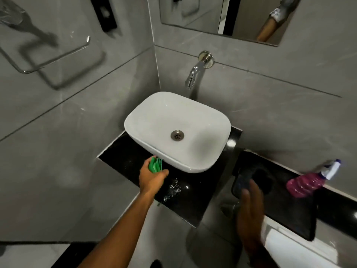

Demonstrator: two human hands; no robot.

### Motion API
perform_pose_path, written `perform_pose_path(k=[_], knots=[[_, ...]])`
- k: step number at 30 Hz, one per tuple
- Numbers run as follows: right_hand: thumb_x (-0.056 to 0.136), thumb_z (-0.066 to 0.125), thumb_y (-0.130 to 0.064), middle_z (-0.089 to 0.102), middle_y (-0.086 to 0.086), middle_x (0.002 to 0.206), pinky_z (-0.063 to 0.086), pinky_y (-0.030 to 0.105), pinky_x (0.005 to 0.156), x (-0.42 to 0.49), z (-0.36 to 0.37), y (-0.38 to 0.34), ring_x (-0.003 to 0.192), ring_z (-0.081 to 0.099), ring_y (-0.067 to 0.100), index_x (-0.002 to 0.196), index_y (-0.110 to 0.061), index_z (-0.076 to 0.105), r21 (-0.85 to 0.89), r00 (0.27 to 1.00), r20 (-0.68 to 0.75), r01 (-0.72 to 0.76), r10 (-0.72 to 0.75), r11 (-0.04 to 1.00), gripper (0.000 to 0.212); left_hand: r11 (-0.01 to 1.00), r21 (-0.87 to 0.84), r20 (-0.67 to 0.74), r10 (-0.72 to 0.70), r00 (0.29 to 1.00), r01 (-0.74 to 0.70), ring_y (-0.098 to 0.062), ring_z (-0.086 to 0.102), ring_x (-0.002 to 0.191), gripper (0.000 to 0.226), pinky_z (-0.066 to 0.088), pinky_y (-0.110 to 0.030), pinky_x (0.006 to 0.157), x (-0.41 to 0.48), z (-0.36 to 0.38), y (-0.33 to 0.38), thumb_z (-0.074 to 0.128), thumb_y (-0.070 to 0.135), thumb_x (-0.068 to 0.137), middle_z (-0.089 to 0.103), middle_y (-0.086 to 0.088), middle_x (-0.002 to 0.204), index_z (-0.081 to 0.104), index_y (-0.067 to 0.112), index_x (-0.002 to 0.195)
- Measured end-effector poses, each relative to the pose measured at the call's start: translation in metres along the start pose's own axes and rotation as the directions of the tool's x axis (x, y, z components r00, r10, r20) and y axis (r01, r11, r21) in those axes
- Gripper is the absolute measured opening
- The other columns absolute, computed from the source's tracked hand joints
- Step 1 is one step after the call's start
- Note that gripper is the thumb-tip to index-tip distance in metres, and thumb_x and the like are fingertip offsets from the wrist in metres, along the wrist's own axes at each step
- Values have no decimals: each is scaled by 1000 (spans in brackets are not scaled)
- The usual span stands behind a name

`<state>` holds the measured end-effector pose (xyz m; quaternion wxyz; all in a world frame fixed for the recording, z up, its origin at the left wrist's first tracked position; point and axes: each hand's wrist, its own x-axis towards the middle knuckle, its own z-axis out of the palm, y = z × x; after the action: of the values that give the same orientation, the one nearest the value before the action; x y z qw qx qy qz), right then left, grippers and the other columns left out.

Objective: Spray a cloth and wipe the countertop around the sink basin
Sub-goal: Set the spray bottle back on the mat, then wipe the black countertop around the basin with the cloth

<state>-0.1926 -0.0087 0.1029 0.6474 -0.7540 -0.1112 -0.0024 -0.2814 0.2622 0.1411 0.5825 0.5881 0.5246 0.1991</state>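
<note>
A white vessel basin [154, 120] stands on a black speckled countertop [119, 157]. My left hand [151, 177] grips a crumpled green cloth [155, 165] and holds it against the countertop just in front of the basin's near left edge. Wet streaks glisten on the countertop [173, 187] to the right of that hand. My right hand [250, 209] hovers blurred and empty, fingers apart, below the counter's right end. A pink spray bottle [307, 183] with a white nozzle lies on its side on the black ledge at the right.
A chrome tap [195, 74] juts from the grey tiled wall above the basin. A mirror [222, 14] hangs above it. A chrome towel ring [48, 59] is on the left wall. A dark toilet cistern top [280, 206] sits right of the counter.
</note>
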Motion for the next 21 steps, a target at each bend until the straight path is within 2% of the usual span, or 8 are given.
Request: perform_pose_path(k=[2,4,6,8,11,14,18,21], knots=[[100,53,-53,49,-2,159,36,45,125,36,41,-47,150,44,20,145,-44,54,-179,994,47,103,-96,978,45,964,227,-4,141,990,-137,-21,70,103,77,59,-43,97,19,4,-7,77,35,49,71,7,115,60,42,124],[99,54,-56,48,2,161,34,48,125,73,89,-66,152,40,22,148,-29,54,-355,977,159,191,-142,915,56,888,408,25,221,975,-212,-27,63,117,78,54,-49,103,33,7,-23,78,37,51,65,3,126,54,40,125],[99,54,-55,47,5,163,30,51,125,88,124,-65,156,34,28,146,-24,57,-542,954,228,289,-192,789,57,720,630,124,277,953,-291,-28,40,146,88,38,-56,116,39,7,-49,80,44,58,45,3,154,47,37,139],[101,54,-54,42,6,167,23,57,126,105,141,-54,160,25,31,148,-24,57,-673,959,250,273,-136,688,56,550,755,186,343,921,-357,-26,17,159,91,16,-58,122,35,9,-67,75,57,70,27,3,167,41,32,150],[102,53,-57,31,4,173,10,62,128,112,166,-39,164,12,30,153,-28,51,-805,981,192,154,6,573,59,399,797,259,454,853,-454,-29,22,158,72,9,-53,128,35,9,-85,47,55,95,36,-9,167,46,16,156],[101,45,-63,32,6,172,10,64,128,109,172,-32,163,14,32,154,-28,48,-864,987,163,146,-7,481,64,387,789,325,395,859,-477,-30,24,160,67,11,-53,129,35,12,-90,27,45,104,36,-13,168,39,9,160],[98,28,-72,28,10,173,14,65,126,111,167,-31,163,13,35,159,-27,38,-896,984,178,161,2,413,76,425,757,352,374,858,-496,-29,29,158,58,16,-49,126,45,12,-91,43,33,107,36,-13,168,40,6,158],[95,31,-72,28,11,173,16,65,126,113,172,-34,163,14,35,159,-27,38,-891,986,169,145,17,430,79,454,727,322,437,840,-515,-29,29,158,58,19,-49,127,76,-3,-93,50,28,105,36,-14,168,42,4,157]])
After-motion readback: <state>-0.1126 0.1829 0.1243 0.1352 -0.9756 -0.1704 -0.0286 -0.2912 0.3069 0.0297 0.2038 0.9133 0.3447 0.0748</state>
